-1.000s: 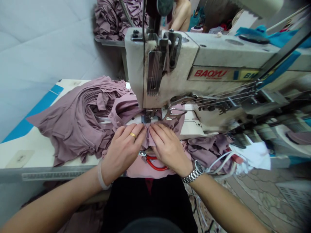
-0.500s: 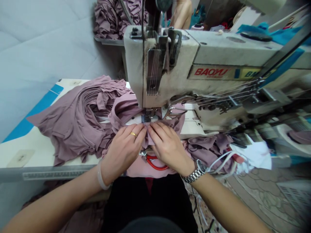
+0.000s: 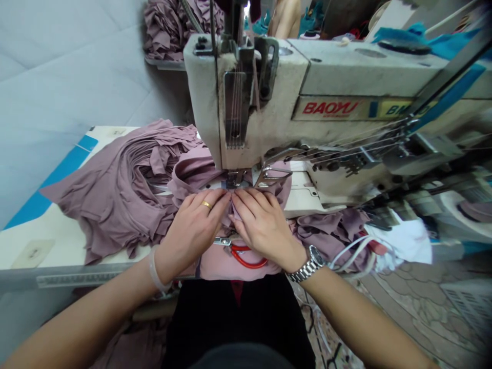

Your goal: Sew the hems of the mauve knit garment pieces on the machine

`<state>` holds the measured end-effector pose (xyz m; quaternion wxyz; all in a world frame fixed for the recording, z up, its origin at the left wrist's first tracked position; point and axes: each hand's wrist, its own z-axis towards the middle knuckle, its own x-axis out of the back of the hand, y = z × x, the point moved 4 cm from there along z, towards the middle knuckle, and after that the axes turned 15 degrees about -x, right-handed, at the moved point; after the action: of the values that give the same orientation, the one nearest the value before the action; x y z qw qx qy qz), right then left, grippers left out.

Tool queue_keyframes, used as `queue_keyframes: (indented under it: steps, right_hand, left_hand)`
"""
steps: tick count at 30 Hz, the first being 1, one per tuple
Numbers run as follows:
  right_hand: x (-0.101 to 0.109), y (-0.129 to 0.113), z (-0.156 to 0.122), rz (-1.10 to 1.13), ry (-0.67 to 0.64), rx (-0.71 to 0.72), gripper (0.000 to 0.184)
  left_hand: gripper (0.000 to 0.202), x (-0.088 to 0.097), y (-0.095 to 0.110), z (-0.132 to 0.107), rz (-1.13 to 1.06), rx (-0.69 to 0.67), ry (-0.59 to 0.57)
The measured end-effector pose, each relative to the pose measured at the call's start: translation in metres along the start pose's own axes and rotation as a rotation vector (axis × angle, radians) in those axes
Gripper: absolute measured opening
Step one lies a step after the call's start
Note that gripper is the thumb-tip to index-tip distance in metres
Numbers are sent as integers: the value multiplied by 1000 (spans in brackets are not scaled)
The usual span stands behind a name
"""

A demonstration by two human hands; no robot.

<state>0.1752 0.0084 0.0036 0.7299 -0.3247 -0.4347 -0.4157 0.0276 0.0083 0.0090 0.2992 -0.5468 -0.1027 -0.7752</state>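
My left hand [image 3: 190,230], with a gold ring, and my right hand [image 3: 263,228], with a steel watch at the wrist, lie side by side on a mauve fabric piece [image 3: 219,259] just in front of the presser foot [image 3: 234,180] of a cream sewing machine [image 3: 292,107]. Fingers of both hands are pressed together, pinching a fold of the fabric between them and holding it at the foot. Red-handled scissors [image 3: 246,256] lie on the fabric below my hands, partly hidden by them.
A large stack of mauve fabric pieces [image 3: 115,189] lies on the white table [image 3: 42,241] to the left. More mauve pieces [image 3: 330,233] and white cloth [image 3: 403,243] hang at the right. Another mauve pile [image 3: 169,25] sits behind the machine. A person's arm [image 3: 284,18] shows at the back.
Both hands have slid slightly forward with the fabric toward the presser foot. The view has shifted a little closer to the machine.
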Motion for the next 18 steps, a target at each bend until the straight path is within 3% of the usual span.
queue_keyframes:
  steps: [8, 13, 18]
  right_hand:
    - [0, 0, 4, 9, 42, -17, 42]
    - [3, 0, 0, 136, 129, 47, 27]
    - [4, 1, 1, 234, 133, 33, 25]
  left_hand:
    - [35, -1, -6, 1, -20, -49, 32]
    - [28, 4, -3, -6, -29, -136, 72]
    - [23, 6, -3, -6, -27, -132, 118]
